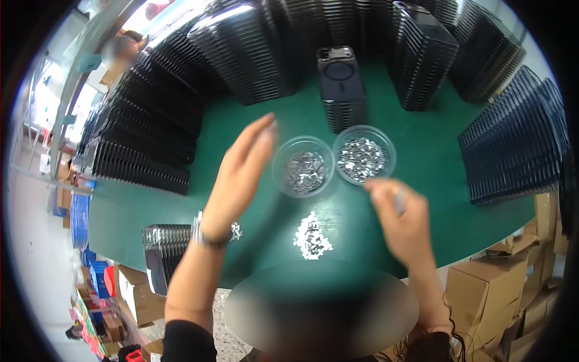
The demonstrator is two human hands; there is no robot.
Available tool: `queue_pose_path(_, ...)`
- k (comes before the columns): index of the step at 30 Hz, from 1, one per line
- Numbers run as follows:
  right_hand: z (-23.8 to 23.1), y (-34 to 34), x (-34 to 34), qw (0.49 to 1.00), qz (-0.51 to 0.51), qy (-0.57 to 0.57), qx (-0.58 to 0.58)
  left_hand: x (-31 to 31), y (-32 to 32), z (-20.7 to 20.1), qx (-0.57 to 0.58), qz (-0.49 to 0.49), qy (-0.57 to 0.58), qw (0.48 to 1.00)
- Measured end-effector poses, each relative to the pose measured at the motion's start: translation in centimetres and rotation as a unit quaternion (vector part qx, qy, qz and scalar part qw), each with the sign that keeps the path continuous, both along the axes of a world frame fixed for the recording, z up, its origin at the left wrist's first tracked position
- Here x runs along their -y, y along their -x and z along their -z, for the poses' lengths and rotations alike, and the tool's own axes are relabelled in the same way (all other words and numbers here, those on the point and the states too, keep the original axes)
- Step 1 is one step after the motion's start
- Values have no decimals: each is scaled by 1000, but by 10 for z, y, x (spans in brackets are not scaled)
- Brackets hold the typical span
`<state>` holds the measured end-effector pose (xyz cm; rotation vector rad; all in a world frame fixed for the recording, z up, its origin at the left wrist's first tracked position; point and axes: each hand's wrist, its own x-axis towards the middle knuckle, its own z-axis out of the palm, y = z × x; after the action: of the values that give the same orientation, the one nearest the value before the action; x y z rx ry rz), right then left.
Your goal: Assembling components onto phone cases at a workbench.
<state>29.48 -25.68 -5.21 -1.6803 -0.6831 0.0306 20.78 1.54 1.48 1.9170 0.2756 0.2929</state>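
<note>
My left hand (238, 172) is raised over the green table, left of a clear round tub (276, 181) of small dark grey metal pieces (306, 172). Its fingers are stretched forward, slightly blurred, with nothing visible in them. My right hand (403, 220) is curled, thumb and fingers together, just below a second clear tub (392, 161) of shiny silver pieces (362, 159). A small greyish spot shows at its fingers; what it is cannot be made out. Beyond the tubs stands a stack of dark phone cases (342, 84), a ring outline on the top one. A pile of small white-and-dark pieces (312, 238) lies nearer me.
Tall stacks of black phone cases (247, 54) line the table's far side and left; bluish ones (512, 142) stand at the right. A shorter stack (164, 247) sits by my left forearm. Cardboard boxes (488, 289) are beside the green table (241, 127). Another person (120, 54) is far left.
</note>
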Motion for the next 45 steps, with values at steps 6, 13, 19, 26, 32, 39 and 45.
queue_pose_path(6,-76,-157,-62,951,-22,-91,-296,-23,-162,17,-115,-82,196,971)
queue_pose_path(13,-31,-220,-121,891,-2,83,-446,-7,-213,23,-189,61,347,917)
queue_pose_path(19,-37,-206,-126,903,-9,83,-422,-5,-209,33,-82,82,431,895)
queue_pose_path(26,-111,-163,-136,954,-26,-1,-298,-24,-158,-31,33,102,259,960)
queue_pose_path(32,-128,-49,-100,967,-76,-52,-237,19,-5,-72,183,10,133,974)
queue_pose_path(39,-95,64,-111,927,-224,9,-300,31,98,-24,118,-44,258,958)
queue_pose_path(45,-58,90,-103,881,-261,81,-387,46,144,8,7,-119,322,939)
